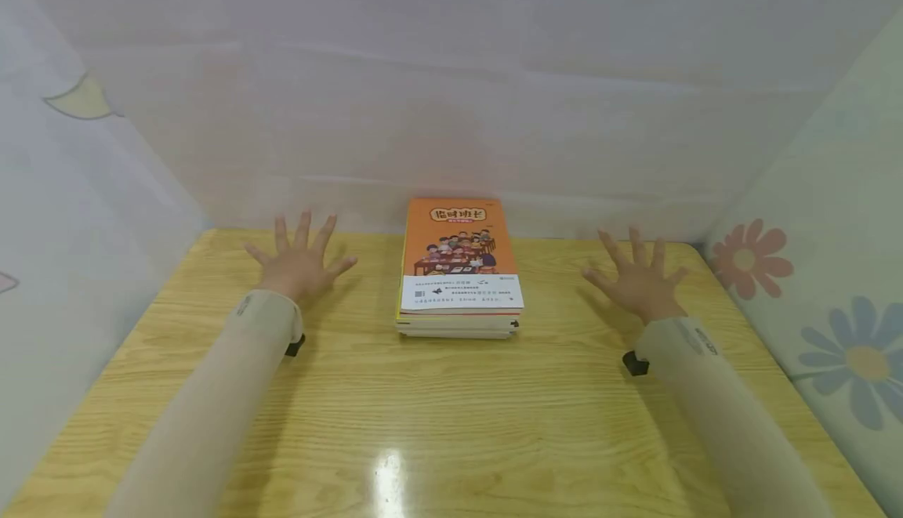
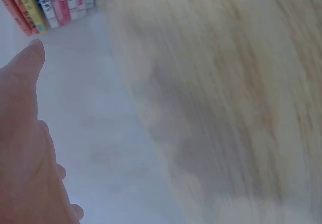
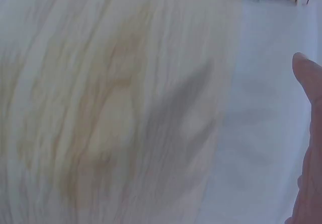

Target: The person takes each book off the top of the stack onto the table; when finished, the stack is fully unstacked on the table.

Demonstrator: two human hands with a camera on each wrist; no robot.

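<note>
**Two open hands flank a stack of books**

Two hands hover over the wooden desk [image 1: 451, 424], one on each side of a stack of books [image 1: 458, 283] that lies at the middle of the far edge, close to the white backdrop [image 1: 451, 71]. We see the left hand [image 1: 299, 263] with its fingers [image 1: 302, 230] straight and spread wide, palm down, holding nothing. The right hand [image 1: 638, 279] is spread the same way and also holds nothing. Both are well apart from the stack. The top book has an orange cover with a cartoon group and a white band across its near end. In the left wrist view the book spines [image 2: 48, 5] show in the far corner, beyond the thumb. Both wrist views are blurred. Floral cloth [image 1: 832, 330] hangs on the right.
</note>
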